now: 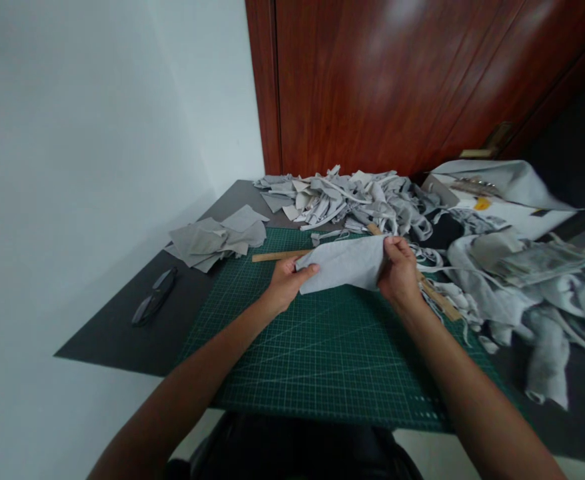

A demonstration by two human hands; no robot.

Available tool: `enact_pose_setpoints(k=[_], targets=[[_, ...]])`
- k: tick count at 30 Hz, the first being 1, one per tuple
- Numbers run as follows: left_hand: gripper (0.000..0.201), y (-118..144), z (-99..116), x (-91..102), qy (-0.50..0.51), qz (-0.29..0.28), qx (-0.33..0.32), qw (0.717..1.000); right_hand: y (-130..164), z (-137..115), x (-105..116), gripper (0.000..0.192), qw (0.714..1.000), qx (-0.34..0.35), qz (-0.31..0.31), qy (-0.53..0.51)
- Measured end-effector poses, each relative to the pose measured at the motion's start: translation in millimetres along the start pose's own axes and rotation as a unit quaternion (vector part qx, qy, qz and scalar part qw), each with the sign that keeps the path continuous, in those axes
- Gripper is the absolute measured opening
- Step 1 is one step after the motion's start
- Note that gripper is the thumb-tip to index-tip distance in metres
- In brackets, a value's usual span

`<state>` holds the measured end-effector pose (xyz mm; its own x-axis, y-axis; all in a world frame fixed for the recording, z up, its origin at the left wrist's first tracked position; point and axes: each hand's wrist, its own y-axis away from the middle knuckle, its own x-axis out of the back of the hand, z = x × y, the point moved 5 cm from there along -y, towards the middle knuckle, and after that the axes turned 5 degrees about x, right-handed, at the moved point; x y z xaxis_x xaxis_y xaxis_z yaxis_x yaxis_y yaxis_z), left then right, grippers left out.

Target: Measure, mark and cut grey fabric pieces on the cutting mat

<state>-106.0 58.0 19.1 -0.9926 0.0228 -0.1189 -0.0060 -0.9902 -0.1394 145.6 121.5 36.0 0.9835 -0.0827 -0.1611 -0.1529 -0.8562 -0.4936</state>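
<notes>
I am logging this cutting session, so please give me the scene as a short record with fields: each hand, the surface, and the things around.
left hand: left hand pinches the left edge of the grey fabric piece
right hand: right hand pinches its right edge
fabric state: held spread between both hands, just above the mat
surface: green cutting mat on a dark table
behind fabric: wooden ruler
far side: heap of grey scraps
left side: stack of cut grey pieces, black scissors
right side: loose grey cloth
</notes>
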Motion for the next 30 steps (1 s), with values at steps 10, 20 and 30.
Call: enact_pose_setpoints(k=[10,20,30], targets=[[0.028,-5,9,17.4,0.002,0.118,-0.100,0.988,11,1,-5,0.034,1.000,0.008,0.015,-0.002],[0.030,0,16,31.6,-0.123,0.224,-0.176,0.951,21,-4,-14,0.030,0.999,0.022,-0.023,0.019],[0.023,8,26,34.6,-0.228,0.260,-0.254,0.903,24,-3,-19,0.032,0.999,0.002,-0.032,0.017]])
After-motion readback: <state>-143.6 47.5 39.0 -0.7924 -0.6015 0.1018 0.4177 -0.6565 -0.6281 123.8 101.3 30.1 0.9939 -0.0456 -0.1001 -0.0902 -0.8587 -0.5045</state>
